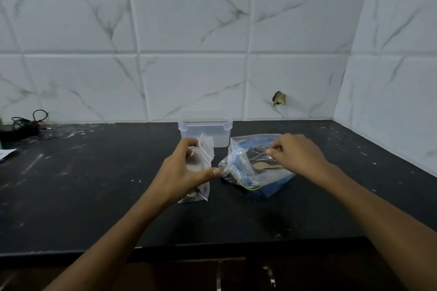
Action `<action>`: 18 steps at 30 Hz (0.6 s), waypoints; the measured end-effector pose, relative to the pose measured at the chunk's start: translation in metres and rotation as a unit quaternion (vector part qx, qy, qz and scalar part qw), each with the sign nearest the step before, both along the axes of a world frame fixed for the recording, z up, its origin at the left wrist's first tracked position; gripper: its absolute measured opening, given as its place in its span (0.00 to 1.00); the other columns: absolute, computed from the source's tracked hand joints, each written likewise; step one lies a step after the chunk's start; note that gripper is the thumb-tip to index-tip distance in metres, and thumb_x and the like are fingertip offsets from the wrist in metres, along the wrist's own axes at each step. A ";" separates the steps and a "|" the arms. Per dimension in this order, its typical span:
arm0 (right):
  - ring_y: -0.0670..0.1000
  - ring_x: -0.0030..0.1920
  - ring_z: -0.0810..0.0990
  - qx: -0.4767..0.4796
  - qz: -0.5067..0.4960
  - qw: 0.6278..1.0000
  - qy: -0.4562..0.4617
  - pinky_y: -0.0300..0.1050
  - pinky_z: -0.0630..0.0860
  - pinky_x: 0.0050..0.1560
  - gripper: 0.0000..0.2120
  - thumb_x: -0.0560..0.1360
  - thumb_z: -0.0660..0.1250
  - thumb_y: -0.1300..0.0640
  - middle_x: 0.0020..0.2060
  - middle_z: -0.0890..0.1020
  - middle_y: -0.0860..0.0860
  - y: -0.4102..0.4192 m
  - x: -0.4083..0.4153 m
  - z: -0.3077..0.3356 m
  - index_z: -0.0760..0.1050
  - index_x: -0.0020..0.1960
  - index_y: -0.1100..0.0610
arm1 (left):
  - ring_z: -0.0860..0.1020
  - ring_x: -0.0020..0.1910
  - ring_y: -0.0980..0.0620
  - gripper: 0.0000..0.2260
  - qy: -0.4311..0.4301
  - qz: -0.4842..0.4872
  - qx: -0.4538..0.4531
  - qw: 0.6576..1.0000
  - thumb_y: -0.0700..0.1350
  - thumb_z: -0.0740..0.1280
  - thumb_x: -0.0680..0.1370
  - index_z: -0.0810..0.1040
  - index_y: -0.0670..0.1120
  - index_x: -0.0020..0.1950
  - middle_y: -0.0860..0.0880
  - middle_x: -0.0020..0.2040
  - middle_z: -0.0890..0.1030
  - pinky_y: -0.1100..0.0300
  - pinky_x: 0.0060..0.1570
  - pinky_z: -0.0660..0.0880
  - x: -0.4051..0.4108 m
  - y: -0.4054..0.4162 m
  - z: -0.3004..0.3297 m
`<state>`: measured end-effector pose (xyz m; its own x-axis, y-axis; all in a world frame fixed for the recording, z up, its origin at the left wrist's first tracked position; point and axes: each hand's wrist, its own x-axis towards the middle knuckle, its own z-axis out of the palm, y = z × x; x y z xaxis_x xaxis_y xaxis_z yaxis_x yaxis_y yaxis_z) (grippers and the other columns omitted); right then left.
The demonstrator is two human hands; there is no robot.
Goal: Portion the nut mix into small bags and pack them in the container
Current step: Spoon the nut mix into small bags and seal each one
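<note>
With the left hand (184,170) gripping a small zip bag (201,168) upright mid-surface, and the right hand (298,153) pinching the large bag (246,168) holding a wooden spoon (264,166), portioning is underway; next, scoop nuts, then load the container (205,132) at the rear edge.

- left hand (183,168): forearm comes in from bottom left, bare, angled up toward centre. palm faces right, fingers curled over the top, thumb stretched out low to the right. it grips a small bag (203,165), held upright between fingers and thumb.
- right hand (299,153): forearm enters from the bottom right corner, bare, angled up and left. back of hand faces the camera, wrist roughly straight, fingers bent down and bunched at the tips, pinching the top edge of the large bag (250,168).
- hands are near each other, not touching.
</note>
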<state>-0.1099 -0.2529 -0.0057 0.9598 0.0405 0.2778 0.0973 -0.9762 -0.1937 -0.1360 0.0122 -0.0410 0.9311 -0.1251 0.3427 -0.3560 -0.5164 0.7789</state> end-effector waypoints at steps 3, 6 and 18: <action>0.51 0.37 0.77 -0.108 -0.043 0.989 0.093 0.44 0.73 0.37 0.16 0.76 0.64 0.43 0.35 0.77 0.50 -0.020 0.009 -0.011 0.76 0.39 0.55 | 0.75 0.59 0.51 0.36 0.008 -0.001 0.017 1.000 0.65 0.76 0.62 0.67 0.57 0.64 0.49 0.62 0.75 0.56 0.55 0.74 0.002 -0.006 -0.002; 0.51 0.38 0.77 -0.141 -0.041 0.984 0.105 0.43 0.72 0.38 0.12 0.76 0.66 0.47 0.36 0.75 0.49 -0.021 0.014 -0.016 0.72 0.39 0.53 | 0.74 0.60 0.52 0.30 0.019 -0.030 0.026 0.999 0.59 0.76 0.66 0.66 0.57 0.62 0.50 0.62 0.74 0.58 0.54 0.73 0.004 -0.020 -0.002; 0.53 0.44 0.78 -0.116 -0.030 0.992 0.046 0.46 0.74 0.42 0.08 0.77 0.62 0.60 0.46 0.80 0.52 -0.009 0.038 -0.034 0.79 0.50 0.52 | 0.75 0.64 0.48 0.34 0.201 -0.138 -0.160 0.956 0.60 0.80 0.61 0.71 0.54 0.62 0.49 0.65 0.75 0.45 0.63 0.74 0.023 -0.059 -0.010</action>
<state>-0.0723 -0.2620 -0.0396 0.9833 0.0349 0.1785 0.0299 -0.9991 0.0310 -0.1130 -0.0466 -0.0509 0.9422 -0.3340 0.0265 -0.0834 -0.1572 0.9840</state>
